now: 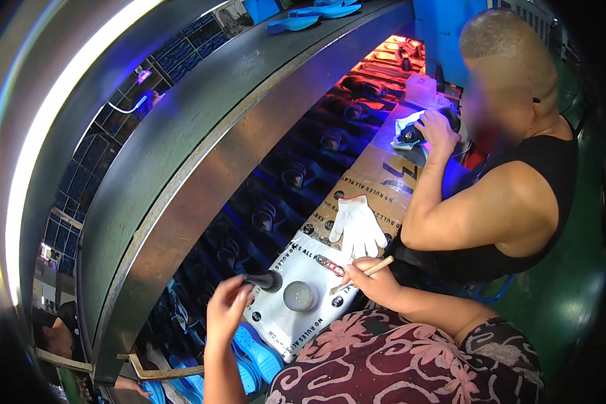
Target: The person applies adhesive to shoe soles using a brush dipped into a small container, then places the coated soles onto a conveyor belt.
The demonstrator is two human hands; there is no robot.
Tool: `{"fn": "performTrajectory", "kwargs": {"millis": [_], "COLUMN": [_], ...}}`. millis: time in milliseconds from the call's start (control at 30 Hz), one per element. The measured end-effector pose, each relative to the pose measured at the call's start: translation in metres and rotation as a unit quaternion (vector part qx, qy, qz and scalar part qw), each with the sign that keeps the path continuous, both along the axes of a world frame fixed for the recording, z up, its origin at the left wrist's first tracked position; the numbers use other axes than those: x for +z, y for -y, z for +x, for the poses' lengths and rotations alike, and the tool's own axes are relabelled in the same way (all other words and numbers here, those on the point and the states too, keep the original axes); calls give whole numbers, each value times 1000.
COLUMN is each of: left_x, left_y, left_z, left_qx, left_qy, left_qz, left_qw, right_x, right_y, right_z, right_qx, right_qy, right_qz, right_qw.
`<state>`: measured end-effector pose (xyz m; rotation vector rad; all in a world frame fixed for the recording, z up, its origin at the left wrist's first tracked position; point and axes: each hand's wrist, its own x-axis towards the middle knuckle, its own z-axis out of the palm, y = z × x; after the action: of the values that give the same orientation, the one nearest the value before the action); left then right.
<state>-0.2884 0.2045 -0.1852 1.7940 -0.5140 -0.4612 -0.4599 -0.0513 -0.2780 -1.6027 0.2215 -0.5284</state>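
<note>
My left hand [227, 306] grips a small dark shoe part [265, 280] at the near edge of a cardboard-covered bench [357, 192]. My right hand [376, 279] holds a thin wooden-handled brush [363, 273], its tip pointing down at the bench. Between the two hands stands a small round pot [299, 295]. A white knitted glove [357, 225] lies flat just beyond the brush. A blue sole [256, 350] lies below my left hand.
A co-worker in a black sleeveless top [518, 195] sits at my right, hand on a dark shoe [417, 131]. A conveyor [283, 182] carries several dark shoes under a curved metal hood [202, 135]. Blue soles [303, 20] rest on top.
</note>
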Motion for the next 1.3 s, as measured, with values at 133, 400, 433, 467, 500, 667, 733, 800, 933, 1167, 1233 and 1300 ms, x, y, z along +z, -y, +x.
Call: {"fn": "performTrajectory", "kwargs": {"millis": [133, 400, 433, 467, 500, 667, 733, 800, 933, 1167, 1233, 1300], "left_x": [-93, -225, -214, -190, -182, -194, -165, -152, -133, -94, -92, -92], "left_y": [-192, -328, -312, -287, -285, -289, -250, -245, -224, -167, -160, -155], "left_z": [-38, -89, -85, -84, -82, -71, -71, -76, -93, -124, -122, -127], "left_qx": [274, 273, 260, 288, 312, 399, 436, 320, 238, 215, 229, 252], "left_qy": [274, 84, 125, 89, 79, -6, -310, -407, -443, -352, -355, -362], "left_qz": [308, 461, 457, 432, 437, 118, -126, -209, -305, -225, -225, -253], "left_qw": [869, 840, 842, 850, 840, 909, 836, 830, 809, 883, 878, 861], "right_x": [-3, -10, -15, -20, -17, -23, -21, -17, -18, -55, -52, -26], "right_y": [-20, -54, -52, -49, -46, -35, -38, -41, -55, -63, -62, -62], "right_z": [6, 24, 24, 22, 20, 17, 30, 46, 83, 104, 103, 103], "right_qx": [34, 89, 77, 70, 48, 0, -12, 7, 76, 111, 85, 94], "right_qy": [-48, -74, -88, -103, -105, -97, -82, -23, -1, -7, 26, 12], "right_qz": [101, 91, 86, 84, 83, 54, 36, -69, -255, -431, -432, -379], "right_qw": [993, 989, 989, 989, 990, 994, 996, 997, 964, 895, 898, 920]}}
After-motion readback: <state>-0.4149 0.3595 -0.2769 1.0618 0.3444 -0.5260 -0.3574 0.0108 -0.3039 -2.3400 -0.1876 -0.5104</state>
